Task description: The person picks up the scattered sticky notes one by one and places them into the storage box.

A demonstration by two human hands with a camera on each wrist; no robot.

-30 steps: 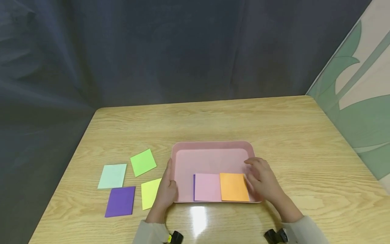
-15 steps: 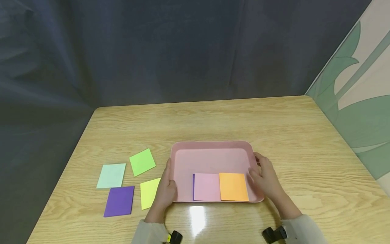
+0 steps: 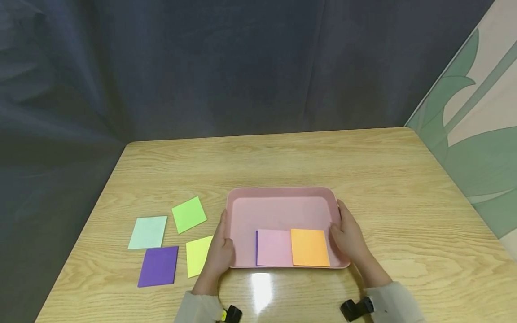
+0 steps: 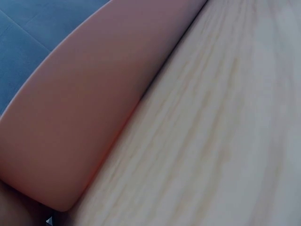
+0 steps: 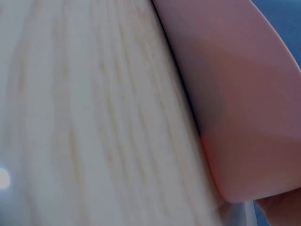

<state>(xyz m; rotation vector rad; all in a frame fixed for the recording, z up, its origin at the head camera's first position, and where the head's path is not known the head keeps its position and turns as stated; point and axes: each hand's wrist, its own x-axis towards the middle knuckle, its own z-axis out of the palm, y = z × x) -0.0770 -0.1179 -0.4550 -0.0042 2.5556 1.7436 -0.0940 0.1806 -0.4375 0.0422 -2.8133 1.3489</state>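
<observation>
A pink tray [image 3: 282, 208] lies on the wooden table between both hands. My left hand [image 3: 218, 253] grips its left side, fingers along the outer wall and thumb at the rim. On the right side my right hand [image 3: 349, 235] holds the tray the same way, thumb over the rim. Along the tray's near edge lie a pink sticky note pad [image 3: 274, 248] and an orange one [image 3: 310, 248], with a purple sliver showing at the pink one's left. In the left wrist view the tray's wall [image 4: 80, 108] fills the left; the right wrist view shows its wall [image 5: 244, 103] too.
Left of the tray lie a mint square [image 3: 147, 232], a green square [image 3: 189, 215], a purple square [image 3: 158, 266] and a yellow square [image 3: 198, 255], partly covered by the left hand. A dark curtain [image 3: 258, 67] hangs behind the table [image 3: 282, 161].
My right hand has moved from above the tray's right side, near the orange pad, outward to the right rim and now grips it. The left hand and the tray have barely moved.
</observation>
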